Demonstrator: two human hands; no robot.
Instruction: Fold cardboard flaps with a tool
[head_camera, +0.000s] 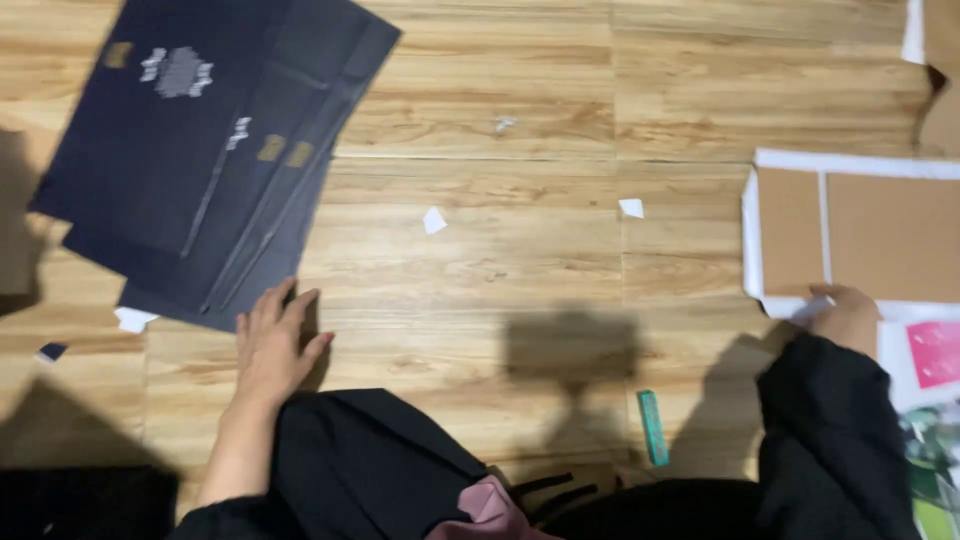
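1. Head view: left hand lies flat on the wooden floor, fingers spread open and gripping nothing, their tips just touching the lower edge of the stack of dark flat sheets, which fans out toward the floor's far left corner; the flat palm looks like a prop for leaning.
2. Right hand rests at the near edge of the brown cardboard panel with white border by the floor's right edge. Its fingers curl under that border and are hidden, so I cannot tell whether they grip it.
3. White paper scraps lie well apart on the middle boards; a green strip lies near the dark-clothed knees.
4. Printed pink and green sheets are cut off at the right edge, and the markings on the dark sheets are blurred.
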